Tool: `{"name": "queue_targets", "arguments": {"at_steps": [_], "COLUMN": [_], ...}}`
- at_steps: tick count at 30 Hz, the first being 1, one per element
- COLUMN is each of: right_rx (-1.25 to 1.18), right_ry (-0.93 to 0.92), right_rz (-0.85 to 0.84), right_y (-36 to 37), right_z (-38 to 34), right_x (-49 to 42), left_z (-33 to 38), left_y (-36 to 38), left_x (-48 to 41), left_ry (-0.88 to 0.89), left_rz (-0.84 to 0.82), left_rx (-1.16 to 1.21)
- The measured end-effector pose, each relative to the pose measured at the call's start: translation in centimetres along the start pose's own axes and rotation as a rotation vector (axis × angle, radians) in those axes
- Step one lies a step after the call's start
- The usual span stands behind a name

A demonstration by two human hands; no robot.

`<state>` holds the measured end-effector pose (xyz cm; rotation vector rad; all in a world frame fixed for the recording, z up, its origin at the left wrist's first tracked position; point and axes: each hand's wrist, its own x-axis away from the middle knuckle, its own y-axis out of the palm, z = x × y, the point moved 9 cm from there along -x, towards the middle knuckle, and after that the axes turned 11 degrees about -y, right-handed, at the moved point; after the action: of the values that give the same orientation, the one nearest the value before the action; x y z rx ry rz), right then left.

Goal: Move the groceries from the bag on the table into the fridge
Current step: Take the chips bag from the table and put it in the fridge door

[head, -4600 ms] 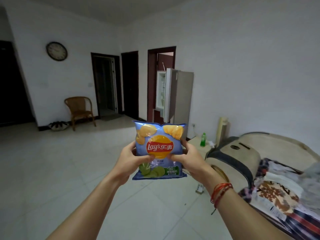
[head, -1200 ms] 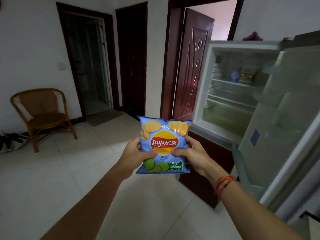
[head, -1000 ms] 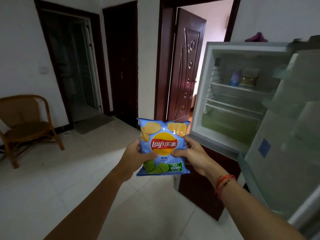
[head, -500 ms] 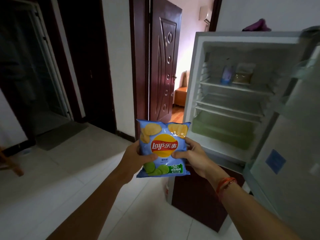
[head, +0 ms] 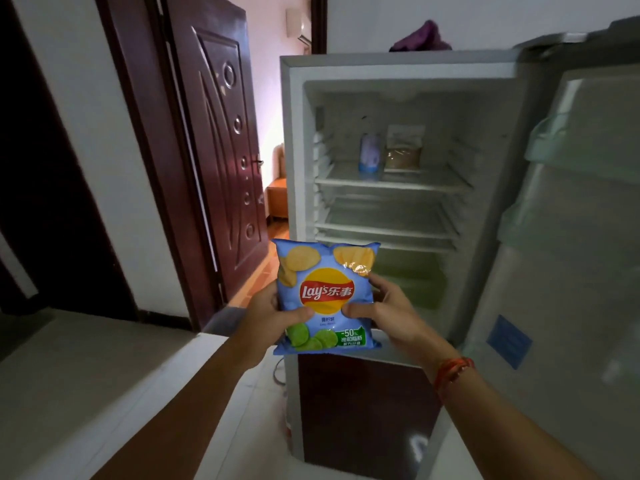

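I hold a light blue Lay's chip bag (head: 325, 292) upright in front of me with both hands. My left hand (head: 266, 315) grips its left edge, thumb across the front. My right hand (head: 388, 313) grips its right edge. The bag is just in front of the open fridge (head: 294, 140), level with the green drawer (head: 412, 275) at the bottom of the upper compartment. The fridge's wire shelves (head: 391, 183) are mostly bare; the top one carries a pale blue pack (head: 370, 154) and a clear bag of brown grains (head: 403, 148). The grocery bag and table are out of view.
The fridge door (head: 561, 271) stands swung open on the right, close to my right arm. The lower fridge door (head: 360, 410) is dark red and closed. A dark wooden room door (head: 221, 150) stands open to the left. A purple cloth (head: 420, 38) lies on top of the fridge.
I have walked across the room to the fridge, which now fills the view ahead. Both hands have kept the same hold on the chip bag throughout.
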<state>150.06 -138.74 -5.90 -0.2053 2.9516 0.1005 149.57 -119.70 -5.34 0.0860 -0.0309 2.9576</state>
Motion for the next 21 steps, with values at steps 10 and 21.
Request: {"name": "queue_targets", "arguments": {"at_steps": [10,21], "right_rx": [0.098,0.226], "right_ry": [-0.017,-0.025], "right_rz": [0.355,0.788], "right_y": [-11.8,-15.8], "right_z": [-0.3,-2.1], "right_x": [0.7,8.0], "left_z": [-1.2,-1.8], "left_y": [10.8,20.9], "left_x": [-10.9,-13.9], "left_ry": [-0.087,-0.107], "left_rz": [-0.296,-0.745], "left_rx": [0.028,0.006]}}
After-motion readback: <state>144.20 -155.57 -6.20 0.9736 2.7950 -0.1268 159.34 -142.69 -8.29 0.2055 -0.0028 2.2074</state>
